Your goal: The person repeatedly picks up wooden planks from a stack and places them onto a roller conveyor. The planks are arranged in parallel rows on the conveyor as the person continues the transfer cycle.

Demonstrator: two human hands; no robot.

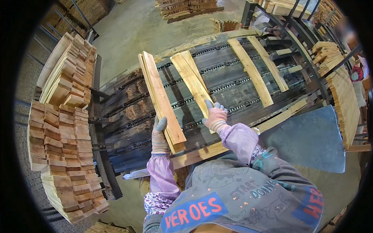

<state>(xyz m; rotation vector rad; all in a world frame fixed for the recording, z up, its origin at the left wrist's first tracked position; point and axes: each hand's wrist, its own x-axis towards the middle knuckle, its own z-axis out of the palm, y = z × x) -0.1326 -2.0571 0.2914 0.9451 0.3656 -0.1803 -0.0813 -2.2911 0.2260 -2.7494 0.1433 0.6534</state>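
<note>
My gloved left hand (159, 136) grips a small stack of long wooden boards (162, 97) by the left edge near its close end, with the thumb on top. The stack slants over the left part of a dark chain conveyor (128, 91). Just to the right, my gloved right hand (216, 116) is closed over the near part of another overlapping set of boards (189, 79). Its fingers are bent over the wood, and their undersides are hidden. Farther right, a single board (251, 72) and a narrower board (268, 64) lie apart across the chains.
Tall stacks of cut boards (66, 139) stand along the left side behind a dark metal frame (101, 163). A grey-blue sheet (307, 139) covers the near right. Beyond the conveyor are a basket (231, 26) and a wood pile (188, 8). More boards (342, 97) stand far right.
</note>
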